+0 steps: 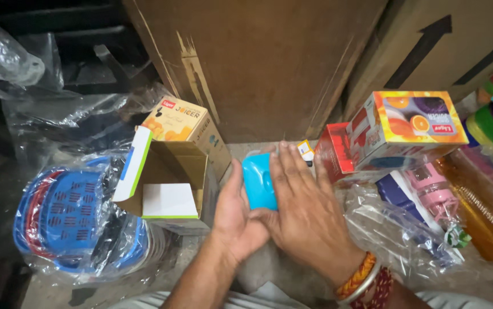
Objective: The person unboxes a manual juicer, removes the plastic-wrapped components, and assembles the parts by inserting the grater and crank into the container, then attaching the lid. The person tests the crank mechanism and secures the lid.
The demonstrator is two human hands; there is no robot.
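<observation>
A small light-blue plastic object (258, 181) sits between both of my hands at the middle of the view. My left hand (234, 217) cups it from below and the left, palm up. My right hand (304, 206), with red and yellow bracelets at the wrist, presses flat against its right side, fingers pointing up. Just left of my hands stands an open small cardboard box (163, 180) with white and green flaps, its inside showing.
A yellow juicer box (184, 123) stands behind the open box. Big brown cartons (258, 63) fill the back. Right: an orange-printed box (412, 123), a red box (338, 154), bottles in plastic wrap (435, 197). Left: blue baskets in plastic (72, 214).
</observation>
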